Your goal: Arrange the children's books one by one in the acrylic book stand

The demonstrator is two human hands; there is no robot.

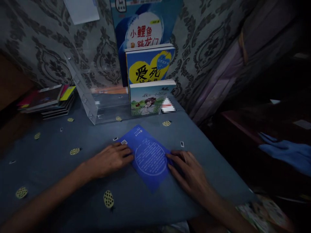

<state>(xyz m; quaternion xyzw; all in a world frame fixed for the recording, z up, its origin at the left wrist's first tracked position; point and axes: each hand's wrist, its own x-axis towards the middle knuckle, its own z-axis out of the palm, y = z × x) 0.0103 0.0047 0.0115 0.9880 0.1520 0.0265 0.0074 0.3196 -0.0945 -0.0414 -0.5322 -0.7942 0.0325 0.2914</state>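
A blue leaflet (150,158) with a ring of white text and a small QR code lies at a slant low over the tabletop. My left hand (115,157) holds its left edge, the fingers bent over the margin near the QR code. At the opposite edge, my right hand (188,170) grips the leaflet with its fingertips, the thumb mostly hidden. Whether the sheet rests flat or is slightly raised I cannot tell.
Beyond the leaflet, a clear acrylic book stand (84,94) holds a green picture book (147,100), a yellow-and-blue book (150,66) and a taller blue book (145,22). Stacked books (50,100) lie at left. The table's edge (218,152) drops off right, near a blue glove-like item (286,152).
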